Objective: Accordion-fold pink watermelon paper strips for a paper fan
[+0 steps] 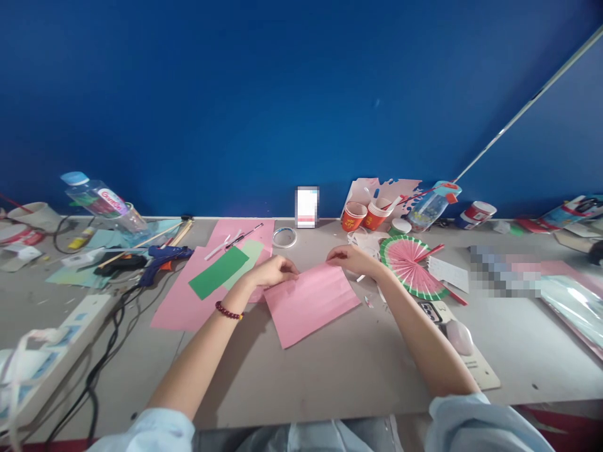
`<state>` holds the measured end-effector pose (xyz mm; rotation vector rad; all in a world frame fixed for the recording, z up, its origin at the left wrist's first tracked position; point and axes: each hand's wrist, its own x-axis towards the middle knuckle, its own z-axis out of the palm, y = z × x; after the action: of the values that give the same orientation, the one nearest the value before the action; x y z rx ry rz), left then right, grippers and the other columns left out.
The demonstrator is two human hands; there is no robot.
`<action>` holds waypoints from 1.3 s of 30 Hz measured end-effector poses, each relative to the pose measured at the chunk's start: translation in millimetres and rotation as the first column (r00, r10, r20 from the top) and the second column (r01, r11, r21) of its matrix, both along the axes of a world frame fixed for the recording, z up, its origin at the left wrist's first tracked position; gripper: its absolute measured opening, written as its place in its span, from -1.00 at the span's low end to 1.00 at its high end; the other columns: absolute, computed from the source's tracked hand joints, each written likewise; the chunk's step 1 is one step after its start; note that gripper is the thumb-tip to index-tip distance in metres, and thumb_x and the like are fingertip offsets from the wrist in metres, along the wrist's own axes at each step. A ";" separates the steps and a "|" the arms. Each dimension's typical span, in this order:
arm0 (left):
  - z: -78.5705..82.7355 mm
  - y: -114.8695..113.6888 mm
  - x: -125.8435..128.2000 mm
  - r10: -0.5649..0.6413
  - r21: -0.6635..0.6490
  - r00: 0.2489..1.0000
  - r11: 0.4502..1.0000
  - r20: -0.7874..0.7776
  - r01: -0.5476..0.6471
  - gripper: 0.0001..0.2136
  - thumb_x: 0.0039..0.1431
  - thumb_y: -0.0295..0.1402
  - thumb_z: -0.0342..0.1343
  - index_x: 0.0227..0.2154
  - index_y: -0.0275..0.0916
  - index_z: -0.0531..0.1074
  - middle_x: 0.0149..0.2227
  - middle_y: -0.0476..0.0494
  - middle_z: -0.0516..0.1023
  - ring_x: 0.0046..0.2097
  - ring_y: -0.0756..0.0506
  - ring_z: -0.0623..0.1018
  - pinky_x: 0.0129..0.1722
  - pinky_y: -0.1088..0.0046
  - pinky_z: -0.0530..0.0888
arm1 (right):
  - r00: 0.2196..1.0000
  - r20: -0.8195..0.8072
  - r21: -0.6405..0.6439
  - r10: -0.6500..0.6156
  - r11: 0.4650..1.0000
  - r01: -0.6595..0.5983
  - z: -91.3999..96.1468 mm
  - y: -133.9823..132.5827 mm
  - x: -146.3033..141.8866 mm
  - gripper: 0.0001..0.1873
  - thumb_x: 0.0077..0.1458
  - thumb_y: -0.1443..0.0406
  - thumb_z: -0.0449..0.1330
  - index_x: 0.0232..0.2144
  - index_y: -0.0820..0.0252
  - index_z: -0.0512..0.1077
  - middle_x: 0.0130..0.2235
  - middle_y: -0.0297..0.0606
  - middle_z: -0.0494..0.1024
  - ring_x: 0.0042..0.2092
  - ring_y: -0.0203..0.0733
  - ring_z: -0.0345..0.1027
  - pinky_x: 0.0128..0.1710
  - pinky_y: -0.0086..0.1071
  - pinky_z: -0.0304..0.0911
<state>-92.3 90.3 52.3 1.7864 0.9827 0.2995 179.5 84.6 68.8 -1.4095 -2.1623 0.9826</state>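
A pink paper sheet with fold creases lies on the grey table in front of me. My left hand pinches its far left corner, fingers closed on the edge. My right hand pinches the far right corner the same way. A dark red bead bracelet circles my left wrist. A larger pink sheet lies under and left of my left hand, with a green paper strip on it.
A watermelon paper fan lies right of my right hand, orange paper cups behind it. A tape ring sits at the back. A blue glue gun, cables, a power strip and a bottle crowd the left.
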 end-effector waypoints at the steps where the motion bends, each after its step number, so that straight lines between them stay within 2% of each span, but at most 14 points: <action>1: 1.0 -0.1 -0.1 -0.009 -0.014 1.000 1.000 0.002 0.009 -0.75 -0.03 -0.17 0.22 -0.37 -0.25 0.54 -0.28 -0.15 0.61 -0.24 -0.14 0.54 -0.29 0.43 0.40 | 1.000 -0.024 -0.019 -0.005 1.000 0.004 -1.4 1.0 1.0 -0.83 0.01 0.24 0.15 -0.42 0.14 0.53 -0.38 -0.33 0.56 -0.32 -0.22 0.38 -0.29 -0.38 0.23; 7: 15.8 -3.1 -5.7 -0.094 -0.017 0.994 0.996 -0.062 0.093 -0.69 -0.02 -0.09 0.22 -0.34 -0.23 0.56 -0.24 -0.16 0.62 -0.22 -0.15 0.54 -0.32 0.47 0.37 | 0.995 -0.068 -0.094 -0.067 0.994 0.061 -6.0 5.6 8.3 -0.83 -0.05 0.23 0.19 -0.45 0.18 0.55 -0.44 -0.31 0.55 -0.38 -0.24 0.35 -0.34 -0.39 0.23; 10: 21.1 -2.3 -12.1 -0.089 -0.015 0.994 0.996 -0.068 0.088 -0.71 0.00 -0.10 0.20 -0.32 -0.20 0.57 -0.20 -0.14 0.62 -0.17 -0.16 0.54 -0.28 0.46 0.38 | 0.990 -0.092 -0.110 -0.109 0.989 0.099 -7.0 8.3 14.9 -0.81 -0.06 0.23 0.20 -0.44 0.20 0.56 -0.45 -0.29 0.55 -0.39 -0.24 0.34 -0.36 -0.39 0.25; 15: 23.6 3.2 -22.3 0.030 -0.005 0.999 1.000 -0.022 -0.031 -0.72 -0.01 -0.16 0.22 -0.28 -0.21 0.57 -0.17 -0.16 0.61 -0.12 -0.19 0.53 -0.18 0.40 0.40 | 0.981 -0.122 -0.113 -0.153 0.984 0.139 -11.3 15.0 29.5 -0.79 -0.08 0.20 0.22 -0.42 0.20 0.57 -0.44 -0.29 0.56 -0.40 -0.25 0.35 -0.40 -0.42 0.26; 19: 24.3 6.0 -26.6 0.137 0.012 0.990 0.991 0.021 -0.137 -0.71 0.00 -0.14 0.21 -0.29 -0.25 0.56 -0.20 -0.18 0.60 -0.17 -0.16 0.53 -0.20 0.41 0.39 | 0.974 -0.128 -0.117 -0.186 0.978 0.171 -18.4 22.3 40.9 -0.77 -0.11 0.17 0.25 -0.41 0.19 0.58 -0.46 -0.31 0.55 -0.43 -0.26 0.36 -0.43 -0.44 0.27; 25: 10.4 12.7 -28.1 0.327 0.059 0.945 0.943 0.015 -0.328 -0.69 -0.03 -0.09 0.20 -0.42 -0.28 0.54 -0.37 -0.14 0.57 -0.29 -0.13 0.49 -0.28 0.39 0.35 | 0.963 -0.154 -0.129 -0.220 0.971 0.201 -24.8 26.7 44.6 -0.73 -0.11 0.14 0.26 -0.38 0.19 0.58 -0.46 -0.31 0.55 -0.46 -0.28 0.35 -0.44 -0.43 0.25; 30: -0.9 17.9 -27.8 0.374 -0.009 0.924 0.927 0.080 -0.374 -0.66 -0.09 -0.08 0.24 -0.45 -0.31 0.53 -0.44 -0.13 0.53 -0.34 -0.11 0.47 -0.29 0.38 0.36 | 0.950 -0.200 -0.123 -0.241 0.968 0.220 -22.6 23.6 39.6 -0.72 -0.12 0.14 0.27 -0.40 0.21 0.59 -0.44 -0.29 0.57 -0.41 -0.25 0.36 -0.33 -0.38 0.29; 39: 3.1 14.4 -24.9 0.416 -0.065 0.902 0.909 0.115 -0.411 -0.70 -0.11 -0.13 0.27 -0.51 -0.32 0.53 -0.48 -0.14 0.54 -0.38 -0.11 0.51 -0.29 0.35 0.40 | 0.923 -0.222 -0.183 -0.315 0.943 0.278 -17.9 18.9 33.9 -0.73 -0.16 0.18 0.28 -0.38 0.20 0.60 -0.38 -0.28 0.60 -0.36 -0.23 0.39 -0.27 -0.37 0.31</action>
<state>-117.3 104.7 55.3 1.4895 1.2641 0.6472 213.5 103.6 50.9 -1.5339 -1.6651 1.1503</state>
